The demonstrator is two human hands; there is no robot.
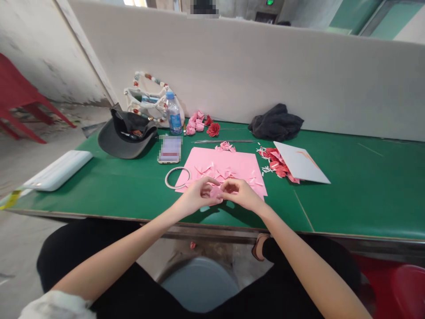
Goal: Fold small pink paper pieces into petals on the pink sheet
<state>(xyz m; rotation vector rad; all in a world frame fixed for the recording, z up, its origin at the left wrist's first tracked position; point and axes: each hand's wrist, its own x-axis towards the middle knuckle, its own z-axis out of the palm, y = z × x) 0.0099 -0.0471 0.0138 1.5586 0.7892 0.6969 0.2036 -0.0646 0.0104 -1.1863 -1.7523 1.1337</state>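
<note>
My left hand (198,195) and my right hand (239,192) meet over the near edge of a pink paper sheet (232,161) on the green table (116,186). Both pinch one small pink folded paper piece (215,192) between their fingertips. Small pink paper scraps (226,170) lie scattered on the sheet just beyond my fingers. A white ring (170,178) lies left of the sheet, close to my left hand.
Finished pink and red paper roses (203,124) sit at the back by a water bottle (174,114), a beaded bag (146,95) and a dark cap (128,135). A phone (170,149), red paper scraps (277,163), white card (300,163), dark cloth (275,122) and white case (58,170) also lie here.
</note>
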